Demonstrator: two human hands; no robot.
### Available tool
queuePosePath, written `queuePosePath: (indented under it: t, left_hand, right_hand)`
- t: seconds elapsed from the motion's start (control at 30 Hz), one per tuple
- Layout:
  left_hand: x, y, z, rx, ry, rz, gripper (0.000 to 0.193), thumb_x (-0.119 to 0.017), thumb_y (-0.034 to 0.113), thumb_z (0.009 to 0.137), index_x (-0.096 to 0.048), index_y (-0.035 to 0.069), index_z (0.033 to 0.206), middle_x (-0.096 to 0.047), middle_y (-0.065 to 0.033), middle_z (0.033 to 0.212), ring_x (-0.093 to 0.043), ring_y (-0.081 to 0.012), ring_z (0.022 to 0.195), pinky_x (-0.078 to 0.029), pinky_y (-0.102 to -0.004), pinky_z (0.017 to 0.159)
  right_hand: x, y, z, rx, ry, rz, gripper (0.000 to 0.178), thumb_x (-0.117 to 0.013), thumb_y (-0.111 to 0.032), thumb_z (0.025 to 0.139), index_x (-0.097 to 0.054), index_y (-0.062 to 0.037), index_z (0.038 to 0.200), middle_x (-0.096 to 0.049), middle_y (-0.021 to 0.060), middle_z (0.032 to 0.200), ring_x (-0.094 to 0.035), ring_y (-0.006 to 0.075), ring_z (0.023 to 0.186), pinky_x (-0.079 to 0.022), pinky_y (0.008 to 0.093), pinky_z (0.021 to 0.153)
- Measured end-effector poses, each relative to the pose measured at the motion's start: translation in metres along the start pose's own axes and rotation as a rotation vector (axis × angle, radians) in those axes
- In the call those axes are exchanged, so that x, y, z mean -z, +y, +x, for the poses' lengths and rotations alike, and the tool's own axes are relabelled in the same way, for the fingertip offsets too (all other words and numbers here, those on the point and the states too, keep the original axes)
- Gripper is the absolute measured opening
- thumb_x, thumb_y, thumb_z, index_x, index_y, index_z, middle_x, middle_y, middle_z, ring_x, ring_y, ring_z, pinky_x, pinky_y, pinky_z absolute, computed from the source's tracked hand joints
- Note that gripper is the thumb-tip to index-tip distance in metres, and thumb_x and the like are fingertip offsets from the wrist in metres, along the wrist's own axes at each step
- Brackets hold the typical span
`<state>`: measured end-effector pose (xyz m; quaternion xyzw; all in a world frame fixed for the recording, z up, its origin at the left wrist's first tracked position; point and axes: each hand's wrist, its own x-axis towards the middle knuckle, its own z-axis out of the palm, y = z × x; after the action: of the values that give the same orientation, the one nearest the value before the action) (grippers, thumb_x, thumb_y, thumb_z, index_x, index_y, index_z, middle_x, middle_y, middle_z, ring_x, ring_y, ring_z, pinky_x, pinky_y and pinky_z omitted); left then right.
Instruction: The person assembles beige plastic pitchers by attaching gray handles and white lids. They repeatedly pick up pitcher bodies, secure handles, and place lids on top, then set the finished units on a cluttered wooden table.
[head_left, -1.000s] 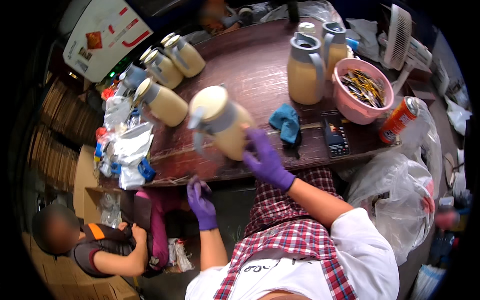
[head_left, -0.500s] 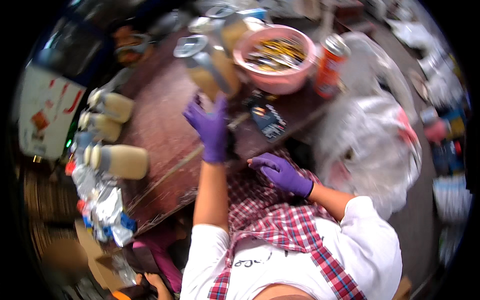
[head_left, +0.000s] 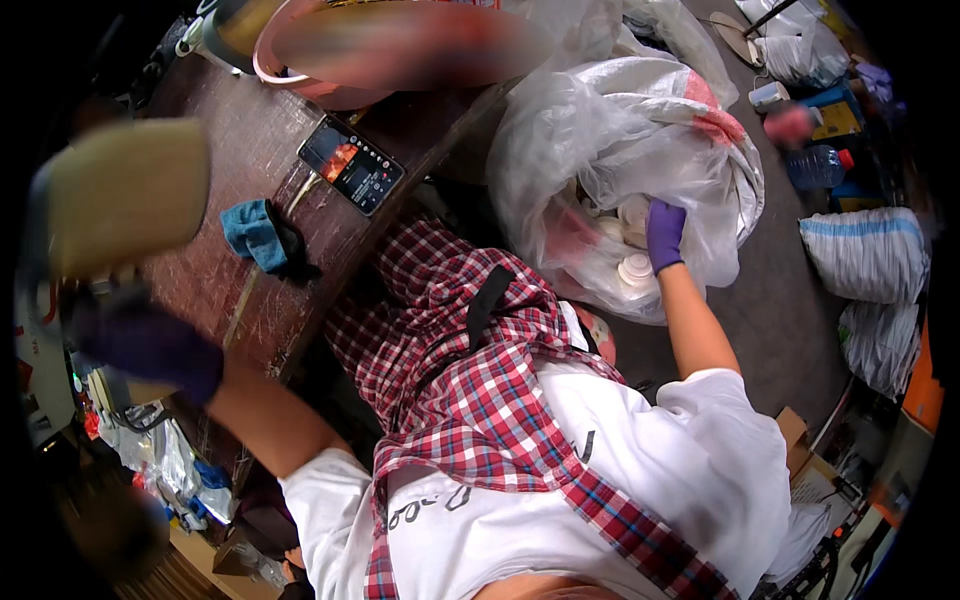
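Right of our table [head_left: 240, 112] sits a plastic bag [head_left: 555, 135]. Over the table we hold a beige jug [head_left: 130, 200] in our left hand [head_left: 155, 345]. Right of the table, our right hand [head_left: 666, 236] is by round white pieces [head_left: 635, 271]; we cannot tell its grip.

Dark, script-like lettering [head_left: 430, 508] across the chest of the white shirt [head_left: 690, 480], partly covered by the checked apron [head_left: 500, 410]. On the lit screen of the phone [head_left: 350, 165], small pale characters and icons, too fine to read.
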<state>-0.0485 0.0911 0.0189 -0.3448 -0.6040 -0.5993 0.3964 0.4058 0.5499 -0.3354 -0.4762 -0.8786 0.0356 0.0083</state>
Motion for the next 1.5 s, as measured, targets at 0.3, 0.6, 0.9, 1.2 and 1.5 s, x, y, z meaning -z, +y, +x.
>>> queuePosePath:
  t: [0.3, 0.6, 0.9, 1.2, 1.5]
  left_hand:
    - [0.131, 0.133, -0.138, 0.493, -0.120, 0.108, 0.043, -0.067, 0.019, 0.096, -0.055, -0.003, 0.130, -0.063, -0.0182, 0.126, -0.058, -0.0304, 0.125, -0.047, -0.0421, 0.104]
    - [0.130, 0.114, -0.240, 1.020, -0.121, -0.119, 0.037, -0.071, 0.027, 0.091, -0.066, -0.002, 0.112, -0.060, -0.0161, 0.135, -0.055, -0.0273, 0.128, -0.035, -0.0438, 0.113]
    - [0.118, 0.096, -0.230, 1.011, -0.075, -0.395, 0.068, -0.075, 0.050, 0.088, -0.059, -0.004, 0.127, -0.066, -0.0174, 0.127, -0.061, -0.0271, 0.123, -0.042, -0.0400, 0.110]
    - [0.100, 0.117, -0.181, 1.098, -0.297, -0.399, 0.052, -0.076, 0.037, 0.089, -0.065, -0.002, 0.120, -0.071, -0.0087, 0.115, -0.064, -0.0144, 0.105, -0.048, -0.0309, 0.096]
    - [0.089, 0.098, -0.149, 1.082, -0.444, -0.648, 0.047, -0.065, 0.042, 0.096, -0.069, -0.002, 0.114, -0.071, -0.0087, 0.112, -0.064, -0.0167, 0.107, -0.045, -0.0324, 0.102]
  right_hand:
    - [0.051, -0.049, -0.007, 0.402, -0.244, -0.221, 0.059, -0.065, -0.039, 0.077, -0.061, -0.0142, 0.130, -0.053, 0.0125, 0.144, -0.053, 0.0363, 0.125, -0.040, 0.0492, 0.105]
    - [0.096, -0.052, -0.034, 0.466, -0.245, 0.045, 0.040, -0.064, -0.013, 0.085, -0.064, -0.0100, 0.124, -0.059, 0.0134, 0.135, -0.060, 0.0332, 0.114, -0.050, 0.0449, 0.096]
    - [0.271, -0.309, -0.062, 0.809, -0.635, 1.833, 0.054, -0.050, -0.013, 0.103, -0.036, -0.0023, 0.154, -0.042, 0.0106, 0.155, -0.043, 0.0208, 0.140, -0.033, 0.0357, 0.117]
    - [0.303, -0.377, -0.067, 1.270, -0.816, 1.257, 0.035, -0.051, -0.018, 0.095, -0.064, 0.0009, 0.123, -0.058, 0.0170, 0.137, -0.051, 0.0295, 0.132, -0.036, 0.0411, 0.112]
    - [0.303, -0.386, -0.057, 1.967, -0.478, 1.000, 0.044, -0.044, -0.037, 0.098, -0.069, -0.0041, 0.115, -0.064, 0.0229, 0.128, -0.053, 0.0434, 0.129, -0.036, 0.0548, 0.110]
